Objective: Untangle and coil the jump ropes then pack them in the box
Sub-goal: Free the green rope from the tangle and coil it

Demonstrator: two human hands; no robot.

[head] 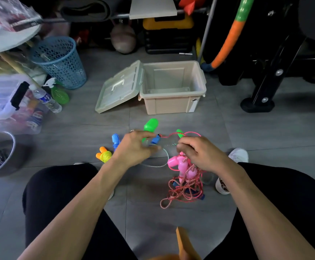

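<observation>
Tangle of jump ropes (185,184) hangs from the right hand (200,153) down to the floor (78,184): red-and-white twisted cord looped around itself, 2 or 3 pink handles (183,166) caught near the top, a dark blue piece low in the knot. A thin red cord (171,135) runs from this bundle across to the left hand (134,147).

Grip, right: fingers curled down around the top of the tangle, holding it up. Grip, left: fingers curled over a blue handle (155,139); a pale clear cord (162,162) loops below it. Exact finger contact is blurred; I cannot tell which strand each finger pinches.

Other pieces on the floor just beyond the hands: a large green handle (150,125), a smaller green one (179,133), a second blue handle (115,140). To the left, 1 rope with orange handles and yellow cord (104,154) lies bundled up, so it looks already coiled.

Progress, judged: early. 1 rope appears done, the rest are knotted together, untangling is the step in hand. The box (171,87) stands open farther ahead, lid (118,89) swung to its left, interior bare. Nothing packed yet. Left to do: separate the strands, coil each, load all of them.

Surroundings: blue mesh basket (59,61) and a water bottle (46,99) at left.
</observation>
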